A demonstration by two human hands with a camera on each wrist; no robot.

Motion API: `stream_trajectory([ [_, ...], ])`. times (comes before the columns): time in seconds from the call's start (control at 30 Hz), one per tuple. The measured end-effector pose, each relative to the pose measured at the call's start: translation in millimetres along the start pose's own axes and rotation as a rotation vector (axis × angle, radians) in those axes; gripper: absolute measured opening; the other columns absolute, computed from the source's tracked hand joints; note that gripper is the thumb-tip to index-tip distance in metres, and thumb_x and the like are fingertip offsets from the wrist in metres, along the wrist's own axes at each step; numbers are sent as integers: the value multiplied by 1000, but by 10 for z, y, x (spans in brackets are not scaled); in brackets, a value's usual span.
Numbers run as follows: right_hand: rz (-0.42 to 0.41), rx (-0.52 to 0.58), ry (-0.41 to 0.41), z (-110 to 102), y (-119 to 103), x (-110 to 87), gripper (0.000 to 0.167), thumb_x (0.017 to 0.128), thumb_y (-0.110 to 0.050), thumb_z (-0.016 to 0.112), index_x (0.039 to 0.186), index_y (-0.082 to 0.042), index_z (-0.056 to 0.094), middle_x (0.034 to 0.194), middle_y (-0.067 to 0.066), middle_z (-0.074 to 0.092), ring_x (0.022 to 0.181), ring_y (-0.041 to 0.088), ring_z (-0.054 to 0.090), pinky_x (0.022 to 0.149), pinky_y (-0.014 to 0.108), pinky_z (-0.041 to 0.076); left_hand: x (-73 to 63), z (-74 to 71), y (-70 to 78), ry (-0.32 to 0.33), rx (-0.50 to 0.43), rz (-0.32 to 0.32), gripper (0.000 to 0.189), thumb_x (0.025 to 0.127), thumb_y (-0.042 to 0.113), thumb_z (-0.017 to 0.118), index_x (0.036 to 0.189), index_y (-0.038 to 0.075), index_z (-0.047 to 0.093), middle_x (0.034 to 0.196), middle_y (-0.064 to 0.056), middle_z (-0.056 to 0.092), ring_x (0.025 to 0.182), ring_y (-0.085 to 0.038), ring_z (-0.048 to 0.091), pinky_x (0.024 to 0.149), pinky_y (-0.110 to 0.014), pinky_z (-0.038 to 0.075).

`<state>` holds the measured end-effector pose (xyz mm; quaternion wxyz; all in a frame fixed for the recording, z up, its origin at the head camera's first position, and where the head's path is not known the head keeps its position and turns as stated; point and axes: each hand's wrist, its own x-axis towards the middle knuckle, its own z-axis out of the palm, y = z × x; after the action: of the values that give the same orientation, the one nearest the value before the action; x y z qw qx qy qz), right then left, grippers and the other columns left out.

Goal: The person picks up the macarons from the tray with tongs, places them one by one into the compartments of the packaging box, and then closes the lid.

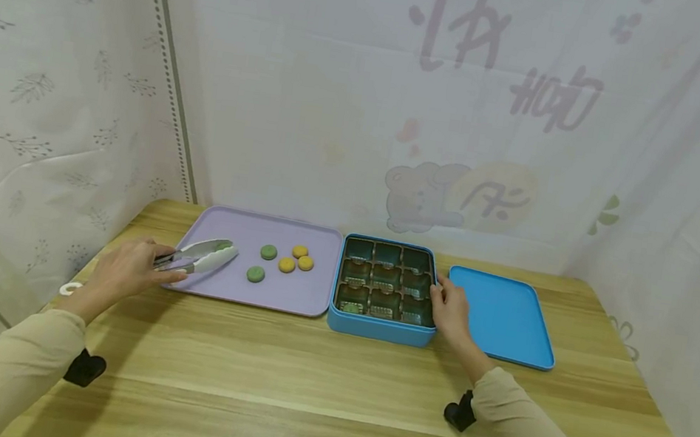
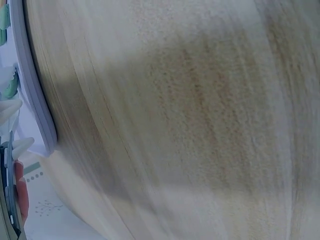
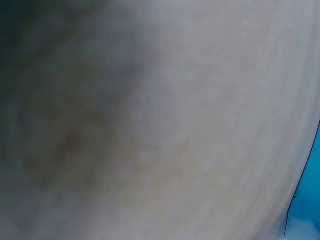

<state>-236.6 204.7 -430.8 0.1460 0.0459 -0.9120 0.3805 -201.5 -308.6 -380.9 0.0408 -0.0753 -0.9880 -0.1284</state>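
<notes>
My left hand (image 1: 126, 271) grips a pair of metal tongs (image 1: 215, 259) with pale scalloped tips, held over the left part of a lilac tray (image 1: 311, 303). A bit of green shows between the tongs' tips; I cannot tell whether they pinch it. To their right on the tray lie two green cookies (image 1: 255, 274) and three yellow cookies (image 1: 287, 265). My right hand (image 1: 451, 313) holds the right side of a blue box (image 1: 380, 329), thumb and fingers at its rim. Inside is a compartmented plastic insert (image 1: 387, 277), with a green cookie (image 1: 351, 308) in the front-left compartment.
A flat blue lid (image 1: 504, 315) lies right of the box on the wooden table (image 1: 272, 387). White patterned cloth (image 1: 314, 94) hangs behind and at both sides. The tray stands close against the box's left side.
</notes>
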Motion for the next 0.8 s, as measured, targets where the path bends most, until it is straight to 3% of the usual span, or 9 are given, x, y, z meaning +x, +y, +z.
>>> stream_trajectory([
  [0.17, -30, 34, 16, 7, 39, -2, 35, 97, -6, 47, 128, 10, 50, 58, 8, 43, 63, 23, 37, 62, 35, 29, -9, -1, -1, 10, -1, -3, 74, 75, 52, 73, 122, -3, 59, 101, -24, 59, 72, -26, 51, 51, -31, 37],
  [0.37, -108, 99, 54, 38, 140, -7, 40, 100, -20, 46, 127, 8, 52, 58, 7, 43, 60, 22, 36, 58, 34, 28, -28, -12, -23, 38, 22, 27, 72, 73, 49, 75, 119, -4, 61, 97, -23, 60, 74, -26, 54, 54, -34, 40],
  [0.57, -39, 51, 18, -10, 25, -17, 36, 98, -9, 46, 129, 10, 50, 60, 10, 45, 63, 23, 38, 61, 35, 30, -61, -32, -53, 28, 40, 24, 74, 73, 52, 74, 119, -4, 60, 98, -25, 60, 74, -28, 54, 55, -39, 42],
  [0.8, 1, 1, -14, -15, -6, -6, 35, 99, -7, 46, 130, 9, 50, 59, 6, 42, 61, 20, 37, 60, 32, 30, -66, -18, -62, 52, 56, 57, 66, 74, 46, 75, 116, -4, 63, 90, -21, 61, 67, -22, 50, 54, -32, 38],
])
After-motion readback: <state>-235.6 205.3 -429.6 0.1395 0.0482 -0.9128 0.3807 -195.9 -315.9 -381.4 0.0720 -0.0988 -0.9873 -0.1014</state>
